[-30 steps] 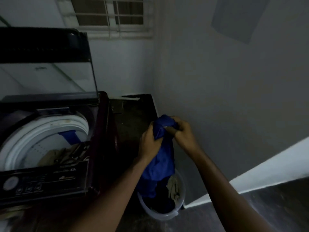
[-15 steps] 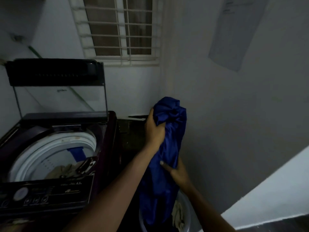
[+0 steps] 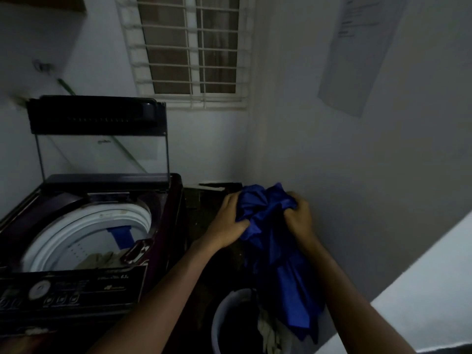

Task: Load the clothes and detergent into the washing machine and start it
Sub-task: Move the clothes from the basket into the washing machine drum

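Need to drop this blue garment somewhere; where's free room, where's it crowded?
Free: the washer drum, open under its raised lid, beige clothes low inside; the dark surface between washer and wall. Crowded: the bucket, holding laundry, with the blue garment hanging over it.

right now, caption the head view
Left hand and right hand grip blue garment over bucket beside open washing machine

A: On the right wall [image 3: 370, 180]?
B: A paper sheet [image 3: 357, 52] — print too blurred to read.
A: And the back wall [image 3: 212, 146]?
B: A barred window [image 3: 190, 49], a thin green pipe [image 3: 65, 85] left of it.
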